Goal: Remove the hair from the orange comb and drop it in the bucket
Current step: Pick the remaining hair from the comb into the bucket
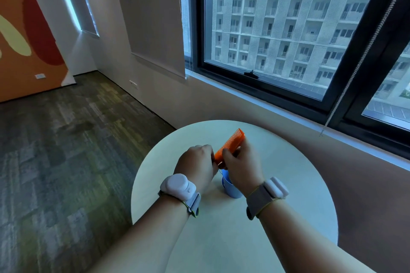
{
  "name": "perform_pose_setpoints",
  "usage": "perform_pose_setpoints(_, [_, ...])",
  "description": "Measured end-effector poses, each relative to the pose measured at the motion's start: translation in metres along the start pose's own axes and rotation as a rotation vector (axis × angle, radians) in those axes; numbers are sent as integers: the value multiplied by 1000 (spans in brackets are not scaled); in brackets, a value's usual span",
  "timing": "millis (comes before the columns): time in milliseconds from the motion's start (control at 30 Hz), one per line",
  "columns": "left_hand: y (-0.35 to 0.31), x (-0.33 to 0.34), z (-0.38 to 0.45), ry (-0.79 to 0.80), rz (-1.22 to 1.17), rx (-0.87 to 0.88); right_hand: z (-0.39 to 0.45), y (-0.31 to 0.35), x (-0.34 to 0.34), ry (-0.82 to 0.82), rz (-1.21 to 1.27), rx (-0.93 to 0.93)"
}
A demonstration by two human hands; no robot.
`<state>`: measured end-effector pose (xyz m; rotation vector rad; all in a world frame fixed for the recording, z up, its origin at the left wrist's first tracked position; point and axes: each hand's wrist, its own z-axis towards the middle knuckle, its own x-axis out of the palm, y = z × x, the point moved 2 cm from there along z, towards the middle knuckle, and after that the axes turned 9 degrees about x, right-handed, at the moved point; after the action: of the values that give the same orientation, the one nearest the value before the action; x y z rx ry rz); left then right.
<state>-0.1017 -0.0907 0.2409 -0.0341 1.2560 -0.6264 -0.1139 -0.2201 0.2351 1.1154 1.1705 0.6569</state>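
The orange comb (230,144) is held slantwise above the round pale table (288,162), its far end pointing up and to the right. My right hand (239,166) grips the comb around its middle. My left hand (196,164) has curled fingers at the comb's near end, where they touch or pinch it; any hair there is too small to make out. A small blue bucket (229,186) stands on the table directly under both hands, partly hidden by my right wrist.
A wall with a large window (288,35) runs along the far and right side of the table, and a bead cord (346,86) hangs near the table's right. Carpeted floor (66,150) lies to the left.
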Motion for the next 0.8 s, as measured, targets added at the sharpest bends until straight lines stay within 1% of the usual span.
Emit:
perform_pose_setpoints(67, [3, -3, 1, -12, 20, 12, 2, 2, 3, 38, -38, -16])
perform_pose_setpoints(300, [14, -3, 0, -106, -46, -5, 8, 10, 2, 146, -98, -73])
perform_pose_setpoints(400, [19, -6, 0, -146, -73, -49, 7, 11, 4, 183, -76, -97])
perform_pose_setpoints(467, [23, -8, 1, -169, -124, -114, 5, 11, 5, 187, -51, -131])
perform_pose_setpoints(533, [25, -11, 3, -243, -175, -178, 3, 14, 4, 191, 2, -172])
perform_pose_setpoints(633, [26, -17, 5, -331, -221, -227, 1, 18, 1, 200, 84, -209])
perform_pose_setpoints(700, [28, -17, 7, -334, -265, -236, 2, 19, 0, 209, 92, -215])
perform_pose_setpoints(800, [27, -14, 6, -267, -249, -209, 4, 16, -2, 239, 83, -236])
